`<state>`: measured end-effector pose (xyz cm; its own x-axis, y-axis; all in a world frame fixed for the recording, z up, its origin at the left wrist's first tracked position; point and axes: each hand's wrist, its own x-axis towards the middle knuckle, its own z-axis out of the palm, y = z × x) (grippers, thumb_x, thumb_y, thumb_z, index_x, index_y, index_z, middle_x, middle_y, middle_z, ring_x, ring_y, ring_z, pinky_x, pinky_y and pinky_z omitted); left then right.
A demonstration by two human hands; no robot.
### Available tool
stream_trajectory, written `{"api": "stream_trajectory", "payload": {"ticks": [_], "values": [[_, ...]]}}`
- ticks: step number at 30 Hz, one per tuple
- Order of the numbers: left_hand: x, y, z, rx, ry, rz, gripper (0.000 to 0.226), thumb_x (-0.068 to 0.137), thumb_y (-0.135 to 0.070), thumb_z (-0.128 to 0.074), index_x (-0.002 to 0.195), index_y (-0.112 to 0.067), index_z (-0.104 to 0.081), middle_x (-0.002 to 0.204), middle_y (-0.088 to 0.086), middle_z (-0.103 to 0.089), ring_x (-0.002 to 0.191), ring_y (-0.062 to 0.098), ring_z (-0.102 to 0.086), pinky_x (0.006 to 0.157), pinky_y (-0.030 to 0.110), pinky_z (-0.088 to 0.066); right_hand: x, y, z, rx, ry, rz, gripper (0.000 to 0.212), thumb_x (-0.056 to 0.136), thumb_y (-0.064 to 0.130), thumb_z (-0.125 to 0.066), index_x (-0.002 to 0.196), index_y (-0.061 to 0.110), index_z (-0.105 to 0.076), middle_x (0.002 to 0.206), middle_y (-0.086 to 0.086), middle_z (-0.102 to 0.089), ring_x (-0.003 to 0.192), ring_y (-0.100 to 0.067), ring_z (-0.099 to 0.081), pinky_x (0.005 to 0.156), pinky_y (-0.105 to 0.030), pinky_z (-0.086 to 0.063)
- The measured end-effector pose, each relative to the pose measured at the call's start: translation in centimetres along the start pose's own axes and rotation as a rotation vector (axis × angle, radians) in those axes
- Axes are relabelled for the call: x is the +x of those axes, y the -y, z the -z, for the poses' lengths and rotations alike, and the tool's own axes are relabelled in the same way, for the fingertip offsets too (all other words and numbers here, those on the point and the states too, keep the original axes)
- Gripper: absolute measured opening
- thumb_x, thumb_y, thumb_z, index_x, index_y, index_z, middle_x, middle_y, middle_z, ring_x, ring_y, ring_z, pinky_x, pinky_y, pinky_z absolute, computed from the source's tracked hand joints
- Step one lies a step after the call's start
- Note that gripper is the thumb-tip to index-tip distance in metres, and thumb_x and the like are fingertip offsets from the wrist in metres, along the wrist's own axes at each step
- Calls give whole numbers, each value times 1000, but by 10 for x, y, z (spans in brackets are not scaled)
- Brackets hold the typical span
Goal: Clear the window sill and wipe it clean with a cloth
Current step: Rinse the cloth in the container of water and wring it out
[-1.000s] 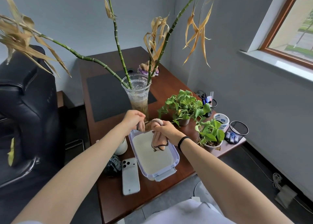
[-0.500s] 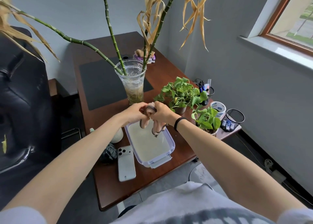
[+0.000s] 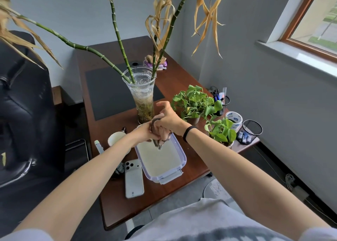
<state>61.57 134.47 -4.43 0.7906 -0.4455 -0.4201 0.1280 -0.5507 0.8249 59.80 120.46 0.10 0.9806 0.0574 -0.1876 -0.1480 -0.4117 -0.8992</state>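
Both hands meet over the near end of a plastic tub (image 3: 179, 150) on the desk (image 3: 116, 204). The cloth (image 3: 161, 136), a pinkish rag with a dark hem, is bunched between them. The left hand (image 3: 145, 134) has its fingers curled tight round the twisted bundle. The right hand (image 3: 169, 120) clamps the upper part with its lower fingers, while its thumb and forefinger stand loose above. A short tail of cloth hangs straight down from the fingers, its tip just over the pale water, so this looks like wringing. Just beyond the fingers stands a glass vase (image 3: 144, 98) of bamboo stalks, and two potted plants (image 3: 196, 102) sit to their right. The window sill (image 3: 295, 56) lies well apart, up and to the right of the fingers, across the grey wall. Its long axis runs along that wall, away from the desk. What shows of it is bare. The right hand is on the sill's side, so it is likely the one to carry the cloth over and sweep along that length. The cloth will probably drip on the way unless it is squeezed well.
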Motion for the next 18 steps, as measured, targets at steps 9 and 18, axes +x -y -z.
{"api": "stream_trajectory", "payload": {"ticks": [9, 18], "values": [[5, 7, -20, -98, 101, -15, 73, 63, -12, -77, 127, -25, -45, 111, 0, -64, 105, 12, -58, 83, 29, -53, 5, -8, -3, 273, -95, -53, 45, 82, -2, -52, 119, 21, -40, 109, -8, -35, 84, -13, -46, 64, -19, -45], [4, 4, -19, -517, -261, 51, 21, 84, 3, -62, 95, -14, -64, 88, 7, -66, 83, 24, -61, 69, 31, -47, 16, -19, -1, 623, -178, -207, 50, 82, -8, -50, 128, 10, -44, 90, -11, -52, 80, -23, -57, 74, -38, -50]]}}
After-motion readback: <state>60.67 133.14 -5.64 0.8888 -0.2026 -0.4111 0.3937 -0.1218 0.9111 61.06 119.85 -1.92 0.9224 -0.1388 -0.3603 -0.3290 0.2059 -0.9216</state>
